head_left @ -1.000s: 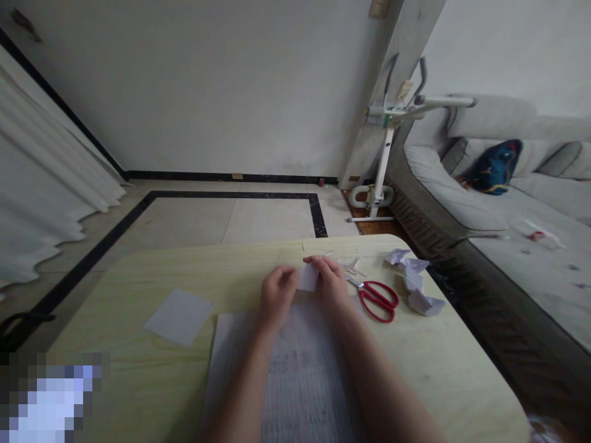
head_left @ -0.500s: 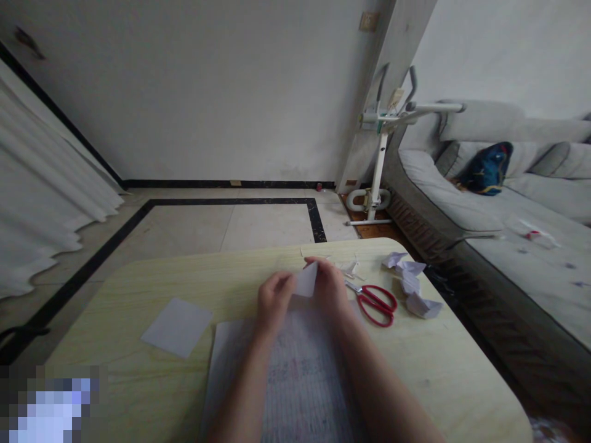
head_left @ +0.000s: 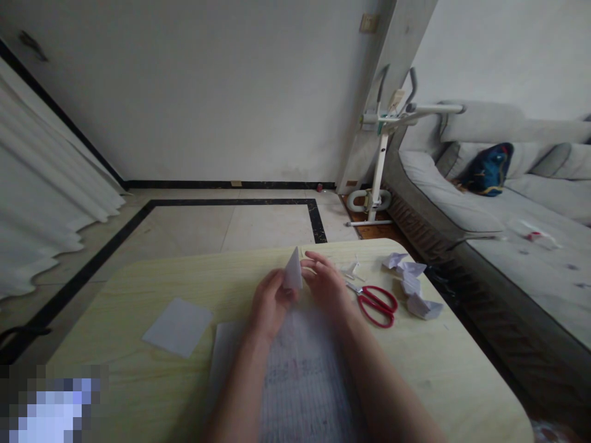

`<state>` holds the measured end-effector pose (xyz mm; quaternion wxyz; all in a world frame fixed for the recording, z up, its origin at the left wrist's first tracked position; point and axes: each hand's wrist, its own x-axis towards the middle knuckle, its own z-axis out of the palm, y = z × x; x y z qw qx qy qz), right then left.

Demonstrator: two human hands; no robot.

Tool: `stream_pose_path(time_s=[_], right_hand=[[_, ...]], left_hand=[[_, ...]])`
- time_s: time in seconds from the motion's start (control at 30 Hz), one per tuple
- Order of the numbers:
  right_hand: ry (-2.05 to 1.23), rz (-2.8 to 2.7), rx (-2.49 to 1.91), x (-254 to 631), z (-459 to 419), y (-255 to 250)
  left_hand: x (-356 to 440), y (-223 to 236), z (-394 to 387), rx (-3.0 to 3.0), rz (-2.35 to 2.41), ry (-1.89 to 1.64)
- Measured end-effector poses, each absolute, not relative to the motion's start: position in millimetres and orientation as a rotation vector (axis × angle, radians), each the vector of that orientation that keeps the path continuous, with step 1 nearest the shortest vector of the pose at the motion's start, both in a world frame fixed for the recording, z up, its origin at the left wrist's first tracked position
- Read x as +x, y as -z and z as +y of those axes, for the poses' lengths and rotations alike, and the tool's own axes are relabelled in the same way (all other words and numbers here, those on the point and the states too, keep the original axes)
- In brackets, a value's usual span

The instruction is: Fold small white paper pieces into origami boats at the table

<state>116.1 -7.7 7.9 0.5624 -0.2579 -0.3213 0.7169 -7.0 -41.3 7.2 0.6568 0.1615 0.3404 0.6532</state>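
Note:
A small folded piece of white paper (head_left: 293,272) stands upright above the table, its tip pointing up. My left hand (head_left: 272,301) pinches it at its lower part. My right hand (head_left: 325,283) is just to its right, fingers stretched out and apart, the fingertips close to the paper's right edge; whether they touch it I cannot tell. Beneath my forearms lies a large lined sheet with writing (head_left: 305,381). Scissors with red handles (head_left: 376,304) rest right of my right hand, blades partly hidden behind it.
A square of white paper (head_left: 178,327) lies at the left on the wooden table (head_left: 124,394). Several folded paper pieces (head_left: 410,283) sit at the right, near small white scraps (head_left: 353,269). Beyond the table stand exercise equipment (head_left: 382,160) and a grey sofa (head_left: 530,246).
The folded paper has turned upright and shifted left with my left hand. My right hand's fingers have come away from its top edge and opened.

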Motion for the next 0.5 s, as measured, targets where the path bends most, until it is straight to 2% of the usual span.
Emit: stream_pose_path(time_s=[0.2,0.33,0.5], right_hand=[[-1.738,-0.844,-0.569,113.6,-9.7,-3.7],[-1.681,-0.874,-0.78,113.1,-10.9,-5.5],[-1.589,-0.952,-0.904,113.5,-10.3,-5.4]], left_hand=[[-4.6,-4.5,-43.4,0.583,0.988,-1.486],[-1.2,-3.6,-44.8,0.892,1.316,-1.502],[0.8,-3.4,-44.5,1.047,1.381,-1.494]])
